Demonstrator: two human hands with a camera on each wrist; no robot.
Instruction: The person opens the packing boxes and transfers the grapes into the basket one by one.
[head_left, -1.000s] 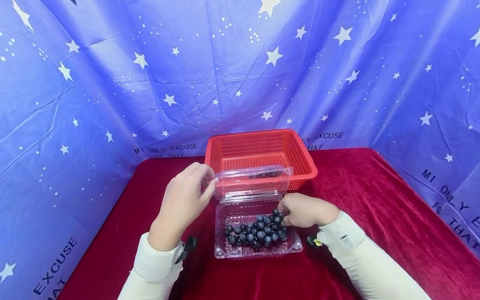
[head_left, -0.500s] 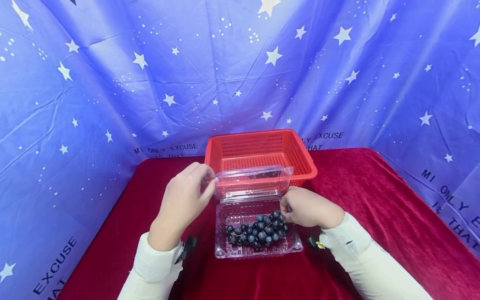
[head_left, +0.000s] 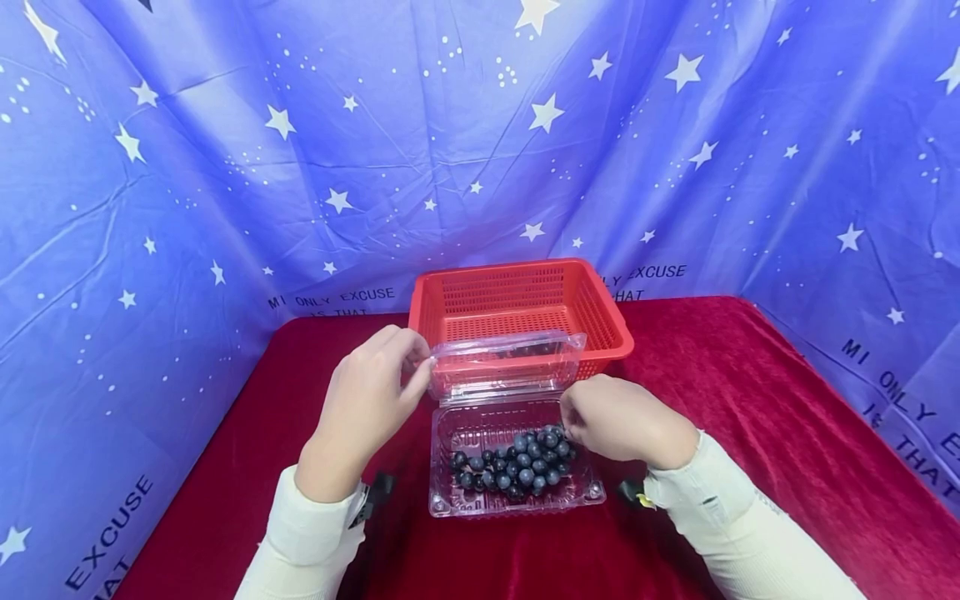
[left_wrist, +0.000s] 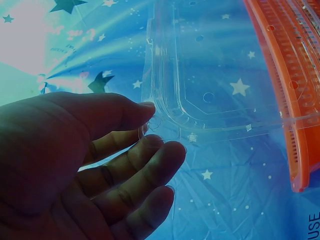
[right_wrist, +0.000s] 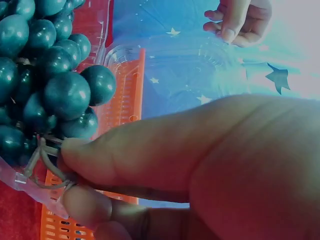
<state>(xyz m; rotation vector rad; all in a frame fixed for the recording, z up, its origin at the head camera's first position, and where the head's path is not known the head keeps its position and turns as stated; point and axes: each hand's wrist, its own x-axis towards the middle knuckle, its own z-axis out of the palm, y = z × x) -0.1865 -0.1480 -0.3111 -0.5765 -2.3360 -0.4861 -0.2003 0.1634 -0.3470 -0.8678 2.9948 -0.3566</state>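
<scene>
A bunch of dark grapes [head_left: 517, 465] lies in the base of a clear plastic clamshell box [head_left: 442, 500], its right end close to my right hand [head_left: 626, 421]. In the right wrist view, the thumb and forefinger of that hand pinch the brown stem [right_wrist: 47, 162] of the grapes [right_wrist: 67, 95]. My left hand [head_left: 367, 404] is at the left corner of the raised clear lid [head_left: 510, 367]. Its thumb and fingers pinch the corner of the lid [left_wrist: 172, 107] in the left wrist view.
A red slotted basket [head_left: 615, 337] stands right behind the clamshell, and the lid overlaps its front wall. A dark red velvet cloth [head_left: 697, 367] covers the table. Blue star-printed curtains [head_left: 420, 150] hang around the back and sides.
My right hand has shifted slightly right, its fingers staying at the stem end. The grapes' right end has moved a little within the box. My left hand and the lid have stayed put.
</scene>
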